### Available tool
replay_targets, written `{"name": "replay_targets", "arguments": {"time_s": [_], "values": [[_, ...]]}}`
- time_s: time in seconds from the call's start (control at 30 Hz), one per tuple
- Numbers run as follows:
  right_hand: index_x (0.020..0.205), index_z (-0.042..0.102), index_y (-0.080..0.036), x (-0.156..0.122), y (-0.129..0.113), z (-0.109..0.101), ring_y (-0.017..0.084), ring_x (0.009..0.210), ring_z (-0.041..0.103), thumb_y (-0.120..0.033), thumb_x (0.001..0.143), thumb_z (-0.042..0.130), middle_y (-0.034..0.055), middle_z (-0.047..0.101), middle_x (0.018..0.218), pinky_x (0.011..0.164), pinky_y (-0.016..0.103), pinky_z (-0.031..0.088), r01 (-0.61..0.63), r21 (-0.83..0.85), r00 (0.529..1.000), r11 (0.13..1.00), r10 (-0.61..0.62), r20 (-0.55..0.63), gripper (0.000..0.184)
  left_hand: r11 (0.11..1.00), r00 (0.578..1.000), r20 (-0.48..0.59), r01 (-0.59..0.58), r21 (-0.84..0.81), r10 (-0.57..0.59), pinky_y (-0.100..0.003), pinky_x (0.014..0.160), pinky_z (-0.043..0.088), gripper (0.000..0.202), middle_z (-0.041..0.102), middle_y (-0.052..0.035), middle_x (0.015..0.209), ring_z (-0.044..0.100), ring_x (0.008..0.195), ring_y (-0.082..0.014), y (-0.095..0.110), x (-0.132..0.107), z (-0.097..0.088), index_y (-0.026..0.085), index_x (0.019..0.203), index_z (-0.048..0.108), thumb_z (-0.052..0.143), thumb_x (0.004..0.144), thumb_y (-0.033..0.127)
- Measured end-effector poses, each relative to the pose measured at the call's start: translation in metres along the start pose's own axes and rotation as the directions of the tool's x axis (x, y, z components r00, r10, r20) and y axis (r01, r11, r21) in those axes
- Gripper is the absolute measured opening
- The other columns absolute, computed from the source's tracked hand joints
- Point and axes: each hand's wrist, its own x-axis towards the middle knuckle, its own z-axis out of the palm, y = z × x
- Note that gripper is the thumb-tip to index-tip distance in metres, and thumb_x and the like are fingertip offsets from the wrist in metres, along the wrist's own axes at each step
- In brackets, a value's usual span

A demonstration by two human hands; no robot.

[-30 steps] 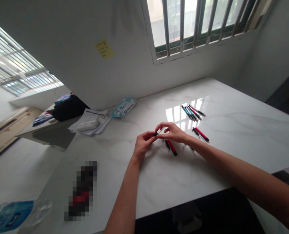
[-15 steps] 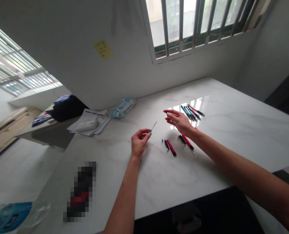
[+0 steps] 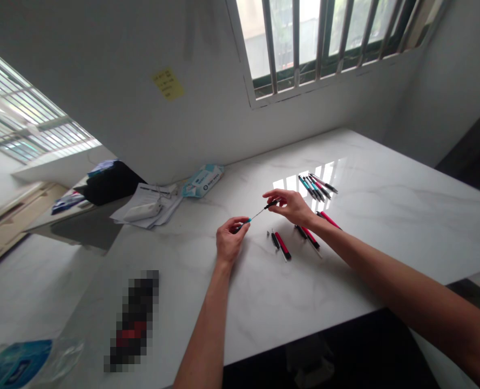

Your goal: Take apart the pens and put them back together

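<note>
My left hand (image 3: pixel 227 246) pinches a dark pen barrel with a teal end (image 3: pixel 248 220). A thin refill (image 3: pixel 257 214) sticks out of it toward the upper right. My right hand (image 3: pixel 294 208) is closed on a small black pen piece (image 3: pixel 270 205), its end meeting or nearly meeting the refill's tip; contact is too small to tell. Below the right hand lie a red pen barrel (image 3: pixel 282 245) with a black piece (image 3: pixel 275 240) and a thin refill beside it. Another red barrel (image 3: pixel 311 237) lies under the right wrist, and a third (image 3: pixel 329 219) is partly behind the forearm.
Several whole pens (image 3: pixel 316 187) lie in a row beyond my right hand. A wipes packet (image 3: pixel 203 181) and papers (image 3: pixel 167 215) are by the wall. A blurred dark object (image 3: pixel 132 321) and a plastic bottle (image 3: pixel 19 361) lie at left. The table's front edge (image 3: pixel 304 339) runs below my forearms.
My right hand has come down and left, bringing the black piece to the refill's tip. The left hand stays nearly in place. More of the third red barrel shows.
</note>
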Motion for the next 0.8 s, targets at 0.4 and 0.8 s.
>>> {"name": "replay_targets", "arguments": {"time_s": [0.4, 0.8], "values": [[0.11, 0.079, -0.02, -0.009, 0.003, 0.015, 0.02, 0.096, 0.078, -0.02, 0.087, 0.07, 0.0066, 0.082, 0.106, 0.093, 0.036, 0.062, 0.019, 0.098, 0.986, 0.995, -0.035, 0.165, 0.025, 0.992, 0.992, 0.094, -0.097, 0.085, 0.089, -0.035, 0.091, 0.055, 0.028, 0.083, -0.0064, 0.103, 0.072, 0.085, -0.0193, 0.014, -0.007, 0.005, 0.024, 0.108, 0.085, 0.083, 0.083, 0.035], [0.11, 0.08, -0.022, -0.01, 0.004, 0.013, 0.019, 0.081, 0.077, -0.036, 0.096, 0.074, 0.0048, 0.083, 0.091, 0.077, 0.03, 0.058, -0.049, 0.004, 0.973, 0.999, 0.047, 0.226, 0.021, 0.99, 0.989, 0.087, -0.124, 0.064, 0.119, -0.036, 0.093, 0.057, 0.026, 0.083, -0.0063, 0.102, 0.073, 0.088, -0.0204, 0.011, -0.008, 0.007, 0.025, 0.107, 0.085, 0.084, 0.083, 0.036]]}}
